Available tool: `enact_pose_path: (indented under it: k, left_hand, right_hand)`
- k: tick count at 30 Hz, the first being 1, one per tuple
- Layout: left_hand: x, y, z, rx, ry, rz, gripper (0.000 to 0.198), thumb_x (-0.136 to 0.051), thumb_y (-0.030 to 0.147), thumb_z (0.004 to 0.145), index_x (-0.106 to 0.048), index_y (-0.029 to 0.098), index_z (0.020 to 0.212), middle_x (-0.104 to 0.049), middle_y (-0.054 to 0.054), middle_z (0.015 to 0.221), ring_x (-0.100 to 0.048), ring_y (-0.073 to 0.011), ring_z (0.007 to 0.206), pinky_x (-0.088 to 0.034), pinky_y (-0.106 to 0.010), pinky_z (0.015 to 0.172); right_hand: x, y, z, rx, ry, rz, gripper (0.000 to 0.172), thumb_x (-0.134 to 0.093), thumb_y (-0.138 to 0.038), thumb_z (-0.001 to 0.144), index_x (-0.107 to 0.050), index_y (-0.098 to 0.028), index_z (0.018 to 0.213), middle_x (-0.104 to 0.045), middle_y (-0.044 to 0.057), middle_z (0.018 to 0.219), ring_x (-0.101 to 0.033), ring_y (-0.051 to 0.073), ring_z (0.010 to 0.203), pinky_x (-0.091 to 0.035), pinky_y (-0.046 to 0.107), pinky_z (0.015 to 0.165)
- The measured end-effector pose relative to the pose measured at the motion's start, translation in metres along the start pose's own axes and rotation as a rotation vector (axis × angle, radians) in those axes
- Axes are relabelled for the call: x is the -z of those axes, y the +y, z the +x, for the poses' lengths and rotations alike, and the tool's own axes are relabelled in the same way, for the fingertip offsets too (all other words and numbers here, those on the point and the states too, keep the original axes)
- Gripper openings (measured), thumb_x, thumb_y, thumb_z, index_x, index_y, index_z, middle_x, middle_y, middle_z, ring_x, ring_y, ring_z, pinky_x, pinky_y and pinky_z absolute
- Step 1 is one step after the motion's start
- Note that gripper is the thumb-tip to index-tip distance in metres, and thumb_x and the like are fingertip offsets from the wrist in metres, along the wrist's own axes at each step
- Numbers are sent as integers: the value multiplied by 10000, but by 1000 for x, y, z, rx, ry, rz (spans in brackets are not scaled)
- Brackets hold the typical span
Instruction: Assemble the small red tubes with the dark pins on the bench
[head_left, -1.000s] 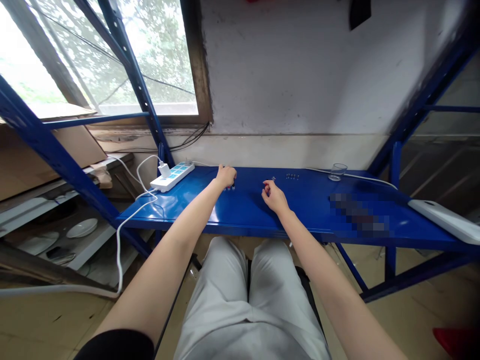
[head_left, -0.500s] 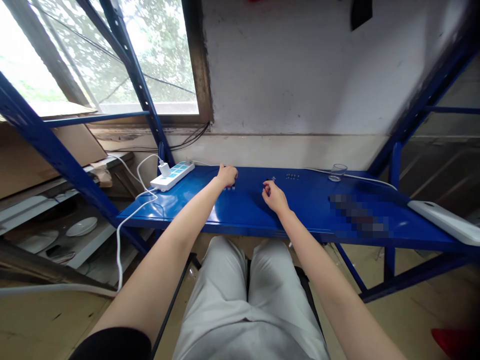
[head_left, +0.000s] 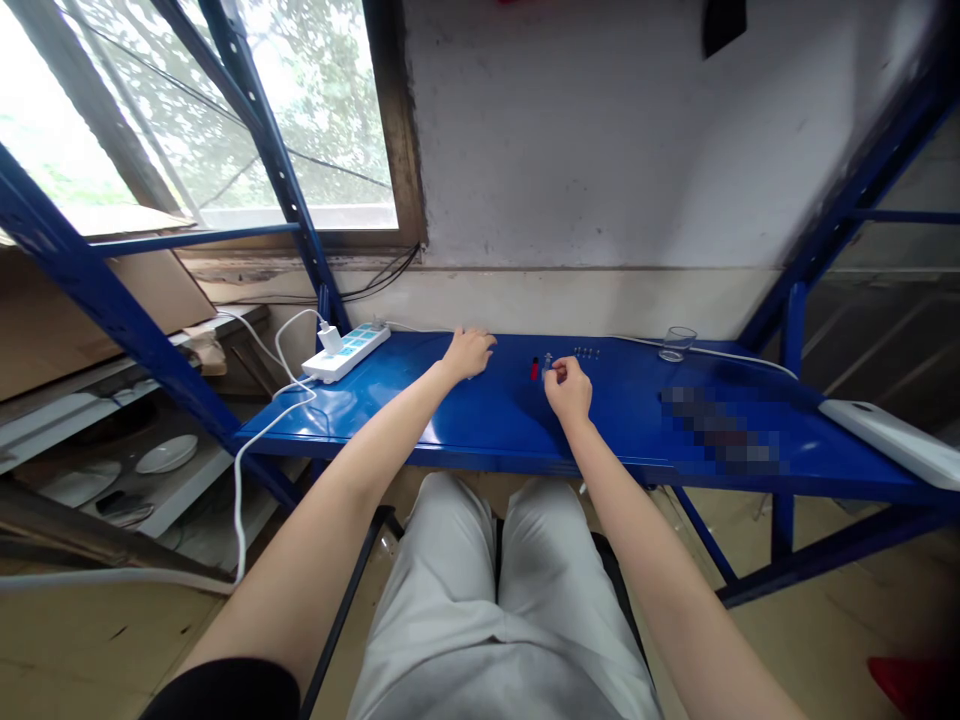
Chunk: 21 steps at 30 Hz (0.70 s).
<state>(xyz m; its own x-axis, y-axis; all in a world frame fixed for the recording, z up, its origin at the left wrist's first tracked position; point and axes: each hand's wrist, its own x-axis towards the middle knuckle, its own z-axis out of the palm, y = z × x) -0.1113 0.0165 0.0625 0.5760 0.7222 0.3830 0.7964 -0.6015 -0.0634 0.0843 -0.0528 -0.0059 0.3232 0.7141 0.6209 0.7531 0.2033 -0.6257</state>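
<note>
Both my hands rest on a blue metal shelf (head_left: 480,430) in front of me. My left hand (head_left: 468,353) lies on the shelf with its fingers curled down, and what is under them is hidden. My right hand (head_left: 568,385) is closed in a pinch beside a small silvery part (head_left: 548,360). A small red and black piece (head_left: 535,368) stands just left of that hand. A short row of tiny dark parts (head_left: 586,352) lies a little farther back.
A white power strip (head_left: 345,352) with a plugged charger and white cable lies at the shelf's left end. A small glass cup (head_left: 677,343) stands at the back right, a white flat device (head_left: 892,440) at the far right. Blue rack posts flank the shelf.
My right hand moved right and back toward the silvery part, uncovering the red and black piece. My left hand slid slightly to the right.
</note>
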Motion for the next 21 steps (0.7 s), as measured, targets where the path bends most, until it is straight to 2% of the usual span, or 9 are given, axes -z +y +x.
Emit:
enact_pose_path:
  k: [4, 7, 11, 15, 18, 21]
  left_hand:
    - [-9, 24, -6, -133, 17, -26, 315, -373, 189, 849, -586, 179, 1080, -593, -107, 1085, -488, -238, 1028, -275, -397, 890]
    - [-21, 36, -11, -131, -3, -52, 349, -356, 176, 850, -560, 179, 1133, -582, -108, 1114, -491, -234, 1025, -306, -379, 871]
    - [-35, 47, -18, -70, -17, -100, 485, -358, 200, 854, -358, 205, 1340, -499, -106, 1262, -462, -251, 1087, -343, -378, 863]
    - [-48, 63, -18, -46, -50, -134, 560, -333, 221, 871, -192, 260, 1412, -405, -101, 1360, -429, -269, 1134, -353, -420, 879]
    - [-58, 74, -13, 5, -60, -155, 554, -325, 230, 878, -188, 276, 1413, -378, -107, 1380, -412, -287, 1157, -349, -458, 891]
    - [-65, 81, -6, 68, -62, -184, 503, -337, 216, 875, -298, 257, 1375, -419, -120, 1341, -419, -296, 1152, -343, -477, 898]
  right_hand:
    - [0, 6, 4, -103, 48, -7, 180, -402, -250, 734, -517, -191, 859, -606, 66, 736, -543, 204, 688, -367, 288, 602]
    - [-4, 12, 6, -137, 14, -40, 178, -426, -246, 722, -515, -184, 862, -600, 68, 715, -541, 213, 691, -371, 306, 622]
    - [-10, 17, 6, -166, -86, -152, 139, -469, -235, 700, -530, -178, 812, -597, 91, 756, -550, 244, 772, -383, 370, 699]
    - [-15, 22, 5, -151, -129, -218, 149, -504, -262, 686, -571, -171, 781, -602, 129, 846, -535, 283, 874, -376, 433, 756]
    - [-18, 26, 5, -147, -158, -252, 186, -519, -291, 694, -607, -162, 795, -601, 146, 891, -531, 292, 906, -377, 442, 763]
    - [-21, 31, 6, -112, -141, -274, 190, -534, -307, 704, -635, -167, 784, -612, 144, 890, -537, 278, 888, -386, 426, 751]
